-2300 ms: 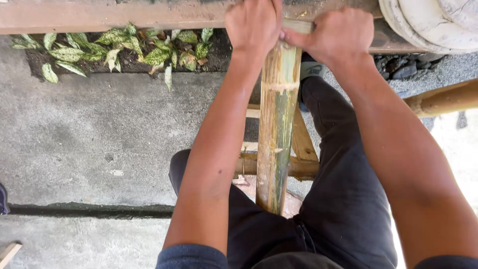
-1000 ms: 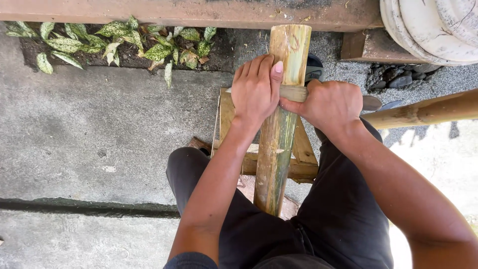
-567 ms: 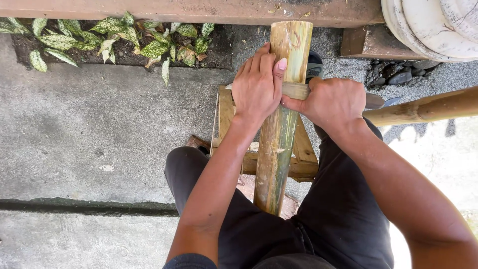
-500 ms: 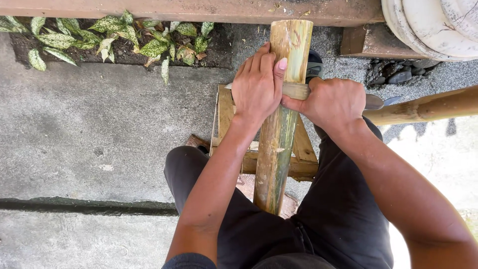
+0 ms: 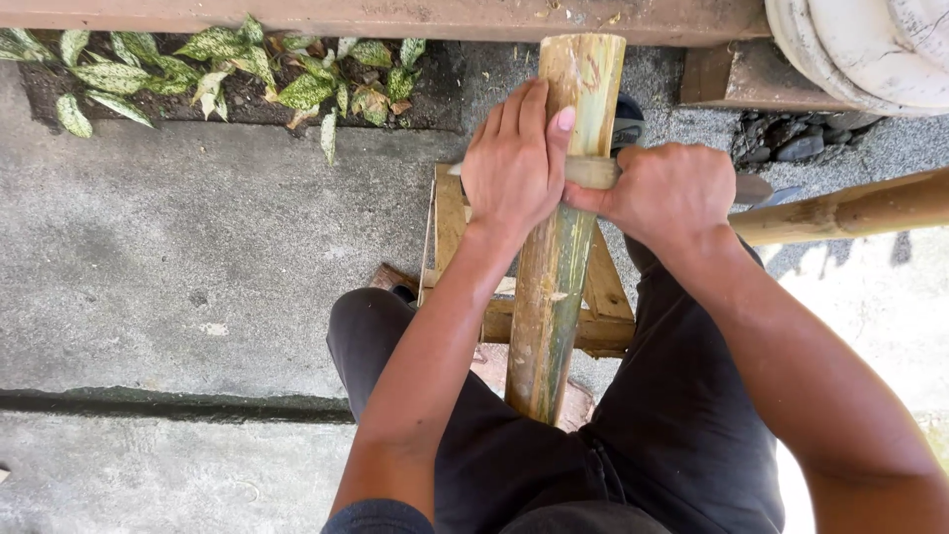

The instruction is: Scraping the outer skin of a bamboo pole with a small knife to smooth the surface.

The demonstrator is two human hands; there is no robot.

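From the head camera, a bamboo pole is running from six o'clock up to twelve between the person's knees. The left hand is pressing flat on it, fingers together — the right hand, at three o'clock of it, is gripping a knife handle laid across the pole, over a wooden stand.

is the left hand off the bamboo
No, the left hand lies flat on the bamboo, fingers pointing up along it beside the right hand.
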